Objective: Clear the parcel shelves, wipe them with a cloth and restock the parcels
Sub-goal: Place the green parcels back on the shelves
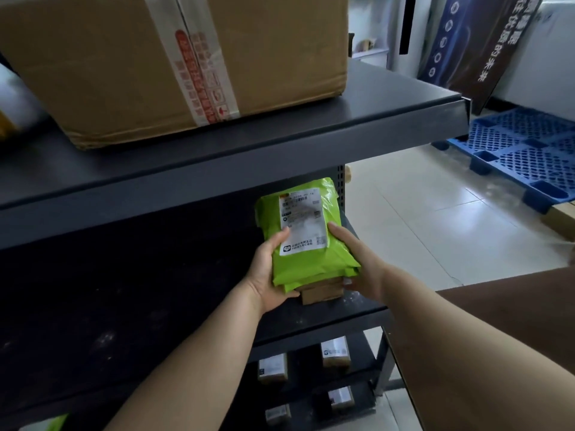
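Observation:
A stack of lime-green mailer parcels (314, 259), the top one with a white label, lies on a small brown box (322, 292) at the right end of the dark middle shelf (124, 306). My left hand (269, 269) grips the stack's left side, thumb on top beside the label. My right hand (354, 259) holds the stack's right side with fingers along its edge. A large taped cardboard box (174, 63) sits on the upper shelf (311, 141).
Several small labelled boxes (334, 356) sit on the lower shelves. The middle shelf's surface is dusty. A blue plastic pallet (522, 150) lies on the tiled floor at right, with a dark banner (479, 42) leaning behind it. A brown surface (497, 337) is at lower right.

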